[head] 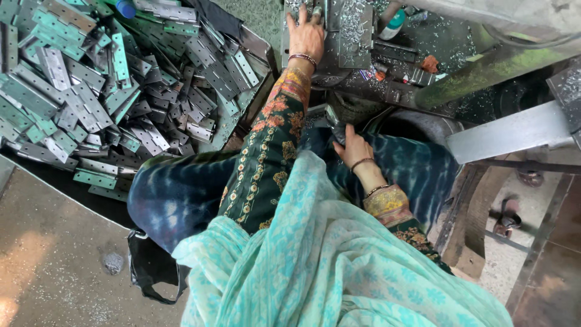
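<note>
Two hands are working apart from each other. We are pressing our left hand point(307, 36) flat, fingers spread, on a grey metal plate point(348, 36) at the machine bed point(393, 66) — seemingly to hold the piece steady among the bright metal shavings point(354, 21) scattered there. Our right hand point(352, 147) is resting low at our lap, fingers curling around a small dark metal piece point(334, 124); we cannot tell how firmly it is gripping. Beside our left knee, a big heap of grey and green hinges point(103, 91) is lying in a tray point(257, 45) — near enough to draw from without rising. We are sitting close against the machine, a pale green scarf point(327, 266) draping over our lap, and a sandal point(505, 218) is lying on the floor to the right.
</note>
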